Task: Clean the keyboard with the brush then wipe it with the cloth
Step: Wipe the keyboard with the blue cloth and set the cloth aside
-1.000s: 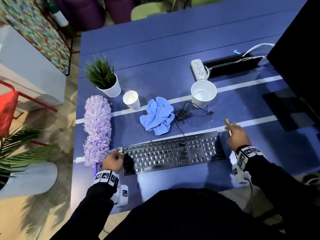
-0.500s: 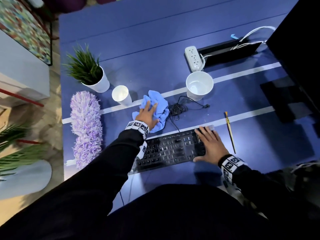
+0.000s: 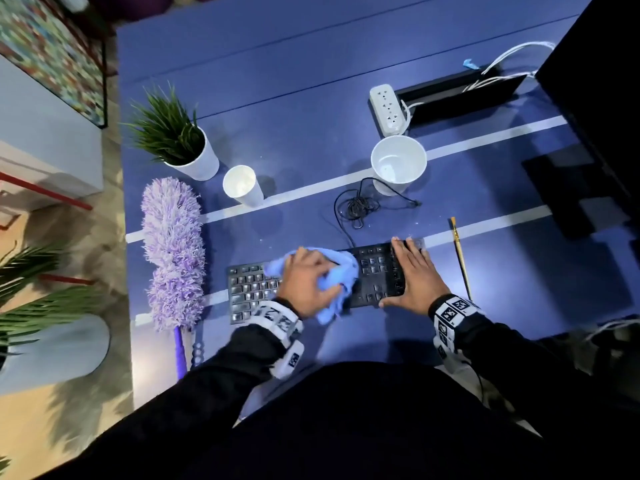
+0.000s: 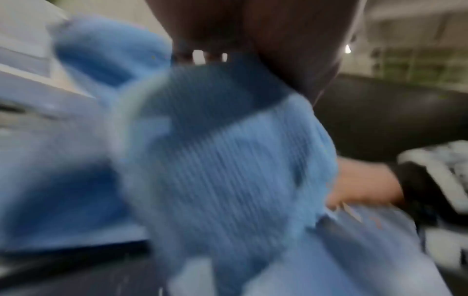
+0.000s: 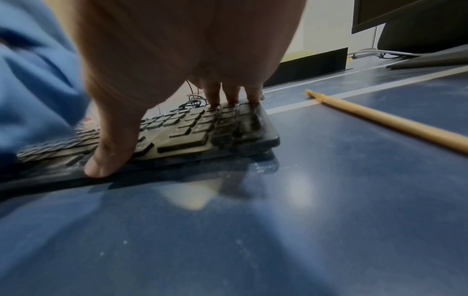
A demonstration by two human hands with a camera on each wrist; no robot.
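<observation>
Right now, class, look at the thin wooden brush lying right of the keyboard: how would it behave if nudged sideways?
The brush has a long, round, slender handle, so it would probably roll. It looks light and stiff. It lies flat on the smooth blue table, so it may also slide.

blurred and covered parts
middle keys of the keyboard point(image 3: 249, 289) are hidden under the cloth point(image 3: 341, 271); the left wrist view is motion-blurred.

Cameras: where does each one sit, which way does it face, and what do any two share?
Head: above, facing down at the keyboard, both hands and sleeves in view.
Left wrist: under the left hand, facing the blurred cloth.
Right wrist: under the right hand, low along the table, fingers flat on keys.
Shared: head and right wrist both show the brush.
</observation>
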